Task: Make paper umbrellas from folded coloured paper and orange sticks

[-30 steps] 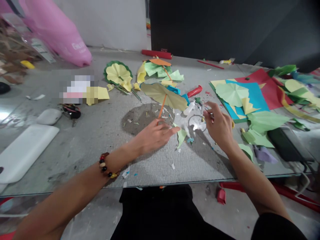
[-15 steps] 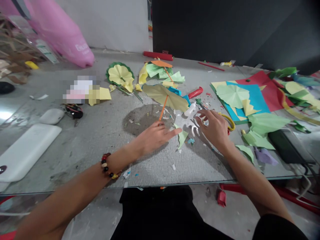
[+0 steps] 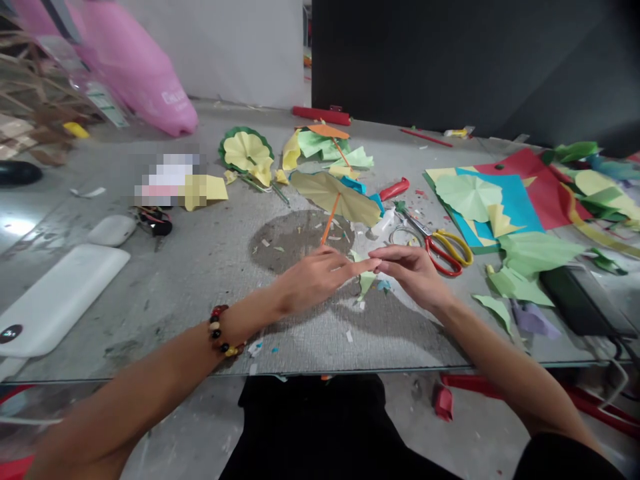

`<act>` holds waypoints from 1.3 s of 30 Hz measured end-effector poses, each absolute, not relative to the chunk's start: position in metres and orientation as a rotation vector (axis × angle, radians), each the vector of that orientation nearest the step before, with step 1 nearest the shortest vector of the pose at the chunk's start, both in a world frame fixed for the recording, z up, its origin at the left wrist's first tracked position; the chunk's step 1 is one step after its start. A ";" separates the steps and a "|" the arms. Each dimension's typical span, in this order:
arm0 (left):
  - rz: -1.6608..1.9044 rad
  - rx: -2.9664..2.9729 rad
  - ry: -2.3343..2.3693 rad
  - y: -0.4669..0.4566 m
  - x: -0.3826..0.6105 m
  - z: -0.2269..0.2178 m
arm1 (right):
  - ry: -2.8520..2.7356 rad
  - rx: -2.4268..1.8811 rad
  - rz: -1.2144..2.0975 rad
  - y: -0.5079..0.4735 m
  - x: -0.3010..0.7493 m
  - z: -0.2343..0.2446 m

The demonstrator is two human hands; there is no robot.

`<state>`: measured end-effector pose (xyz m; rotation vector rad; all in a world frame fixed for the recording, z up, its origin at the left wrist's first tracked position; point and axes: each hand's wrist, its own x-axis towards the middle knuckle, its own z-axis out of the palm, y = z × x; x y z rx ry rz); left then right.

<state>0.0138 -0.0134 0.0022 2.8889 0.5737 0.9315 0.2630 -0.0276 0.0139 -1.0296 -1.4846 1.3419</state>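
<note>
The left hand (image 3: 311, 277) and the right hand (image 3: 413, 273) meet over the gray table (image 3: 165, 300). The left pointer finger stretches out and touches the right fingertips (image 3: 376, 260). The right fingers and thumb are pinched close together, but I can't tell if something tiny is between them. A small green paper scrap (image 3: 367, 283) lies just below. Far from the hands is a yellow-green paper fan (image 3: 336, 199) on an orange stick (image 3: 331, 228). Red-and-yellow scissors (image 3: 439, 249) lie near the right hand, not touched. Colored beads (image 3: 219, 331) circle the left wrist.
</note>
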 end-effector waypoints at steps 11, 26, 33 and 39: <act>0.994 2.857 0.518 -0.011 0.018 0.000 | -1.423 -0.892 1.582 -0.026 0.257 0.019; 1.306 2.512 0.888 -0.017 0.019 0.011 | -1.477 -0.892 1.406 -0.027 0.258 0.022; 1.323 2.322 0.981 -0.032 0.032 0.013 | -1.645 -0.964 1.075 -0.037 0.241 0.008; 1.263 2.324 0.965 -0.031 0.030 0.013 | -1.685 -1.000 0.800 -0.040 0.242 0.005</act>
